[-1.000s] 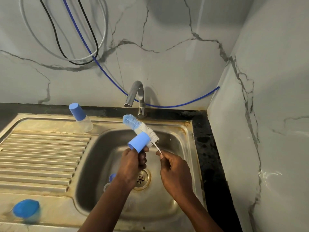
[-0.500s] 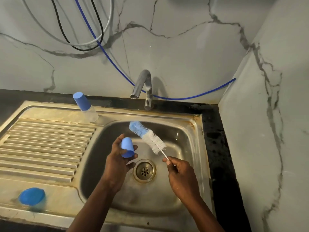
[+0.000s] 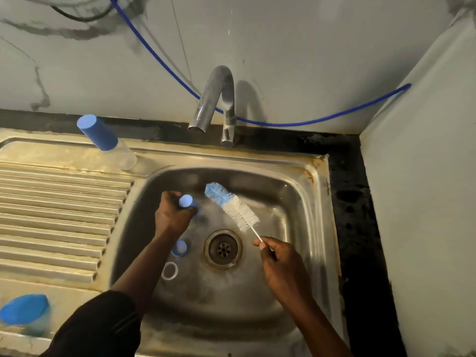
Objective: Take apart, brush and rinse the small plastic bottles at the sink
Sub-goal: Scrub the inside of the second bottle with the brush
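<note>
While left hand (image 3: 173,217) grips small blue plastic cap (image 3: 186,201) and right hand (image 3: 282,262) pinches blue-white bristle brush (image 3: 231,207), cap looks light, slick: hold sidewalls.

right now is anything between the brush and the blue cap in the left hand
Nothing visible. The brush, pinched by its stem in the right hand, sits just right of the blue cap gripped in the left hand; only bare sink basin shows in the gap. Which way the cap opens is unclear.
</note>
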